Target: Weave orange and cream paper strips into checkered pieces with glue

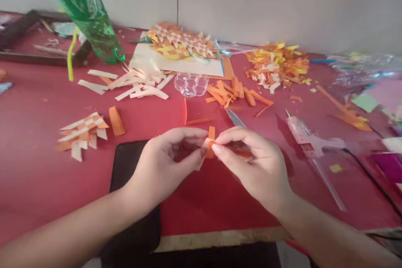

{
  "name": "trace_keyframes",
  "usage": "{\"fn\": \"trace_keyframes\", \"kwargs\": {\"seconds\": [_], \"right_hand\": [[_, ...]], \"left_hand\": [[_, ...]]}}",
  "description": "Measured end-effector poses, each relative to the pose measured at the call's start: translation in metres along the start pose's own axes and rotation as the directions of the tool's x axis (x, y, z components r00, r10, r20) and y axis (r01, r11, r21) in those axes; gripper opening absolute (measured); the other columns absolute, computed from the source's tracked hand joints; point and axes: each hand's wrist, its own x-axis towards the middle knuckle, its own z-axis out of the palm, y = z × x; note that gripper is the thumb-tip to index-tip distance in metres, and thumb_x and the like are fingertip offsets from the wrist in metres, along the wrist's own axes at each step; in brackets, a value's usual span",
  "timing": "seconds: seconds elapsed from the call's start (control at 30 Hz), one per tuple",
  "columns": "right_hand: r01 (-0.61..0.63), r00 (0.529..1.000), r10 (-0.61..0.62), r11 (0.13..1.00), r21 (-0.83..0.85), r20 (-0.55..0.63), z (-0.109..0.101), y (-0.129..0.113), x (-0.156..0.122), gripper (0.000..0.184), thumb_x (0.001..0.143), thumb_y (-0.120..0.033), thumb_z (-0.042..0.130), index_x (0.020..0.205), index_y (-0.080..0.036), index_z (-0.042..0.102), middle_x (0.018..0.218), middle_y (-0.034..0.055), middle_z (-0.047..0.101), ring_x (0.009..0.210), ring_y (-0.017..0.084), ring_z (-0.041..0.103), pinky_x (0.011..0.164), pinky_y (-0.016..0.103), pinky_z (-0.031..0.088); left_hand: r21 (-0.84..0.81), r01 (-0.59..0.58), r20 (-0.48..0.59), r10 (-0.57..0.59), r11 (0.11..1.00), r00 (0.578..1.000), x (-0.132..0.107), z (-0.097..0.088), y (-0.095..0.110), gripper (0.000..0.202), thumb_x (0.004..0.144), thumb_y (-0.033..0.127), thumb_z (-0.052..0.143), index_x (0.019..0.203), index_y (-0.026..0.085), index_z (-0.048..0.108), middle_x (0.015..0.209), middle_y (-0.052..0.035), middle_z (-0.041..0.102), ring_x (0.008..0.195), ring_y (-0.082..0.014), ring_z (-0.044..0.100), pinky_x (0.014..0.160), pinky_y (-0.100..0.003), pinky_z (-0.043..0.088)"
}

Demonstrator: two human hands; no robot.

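Between my two hands, above the red table, I hold a small piece of orange and cream paper strips (211, 147). My left hand (171, 157) pinches its left side between thumb and fingers. From the right, my right hand (253, 159) pinches the orange strip at its edge, and more orange paper shows under those fingers. A woven orange and cream paper piece (84, 132) lies to the left, beside a folded orange strip (116, 121). Just beyond my hands are loose orange strips (232, 92) and a metal blade (235, 118).
Cream strips (138, 81) lie behind, near a clear plastic dish (191, 84) and a woven paper stack (184, 42). A green bottle (88, 12) stands back left. A glue gun (303, 134) with its cord lies right. A black flat object (135, 205) sits under my left arm.
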Motion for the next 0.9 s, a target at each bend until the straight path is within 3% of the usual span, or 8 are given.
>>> {"fn": "trace_keyframes", "kwargs": {"seconds": [0.23, 0.53, 0.8, 0.9], "right_hand": [[0.022, 1.0, -0.022, 0.999, -0.048, 0.008, -0.0008, 0.0023, 0.0014, 0.006, 0.086, -0.018, 0.068, 0.085, -0.023, 0.065, 0.086, -0.0044, 0.069, 0.081, 0.006, 0.07, 0.074, 0.011, 0.057], [0.05, 0.999, -0.05, 0.993, -0.109, 0.0, -0.0003, 0.0018, 0.0022, 0.006, 0.086, -0.017, 0.067, 0.084, -0.023, 0.064, 0.082, -0.005, 0.067, 0.072, 0.007, 0.067, 0.065, 0.015, 0.056], [0.079, 0.997, -0.08, 0.986, -0.147, -0.005, -0.0014, 0.0015, 0.0013, 0.007, 0.086, -0.017, 0.067, 0.085, -0.023, 0.063, 0.082, -0.005, 0.067, 0.075, 0.007, 0.067, 0.069, 0.016, 0.056], [0.114, 0.993, -0.116, 0.981, -0.156, -0.006, -0.0013, 0.0008, 0.0012, 0.009, 0.086, -0.016, 0.067, 0.084, -0.023, 0.062, 0.082, -0.0059, 0.066, 0.074, 0.005, 0.065, 0.066, 0.014, 0.054]], "left_hand": [[0.014, 0.008, 0.001, -0.008, 1.0, 1.0, -0.0039, -0.0023, 0.0003, 0.022, 0.082, 0.013, 0.067, 0.102, 0.022, 0.069, 0.084, 0.002, 0.074, 0.065, -0.0102, 0.069, 0.069, -0.023, 0.058], [0.057, -0.033, 0.005, 0.033, 0.998, 0.999, -0.0036, -0.0018, -0.0011, 0.012, 0.085, 0.019, 0.069, 0.097, 0.023, 0.07, 0.09, 0.0012, 0.075, 0.082, -0.0119, 0.072, 0.077, -0.02, 0.058], [-0.025, 0.005, 0.067, -0.004, 1.0, 0.998, -0.0038, -0.0006, 0.0042, 0.013, 0.083, 0.025, 0.074, 0.095, 0.023, 0.071, 0.088, 0.0022, 0.075, 0.073, -0.0101, 0.071, 0.071, -0.018, 0.059], [-0.033, -0.002, 0.071, 0.004, 0.999, 0.997, -0.0041, -0.0011, 0.006, 0.01, 0.084, 0.027, 0.074, 0.093, 0.022, 0.071, 0.078, 0.0035, 0.074, 0.071, -0.0091, 0.07, 0.068, -0.015, 0.058]]}}
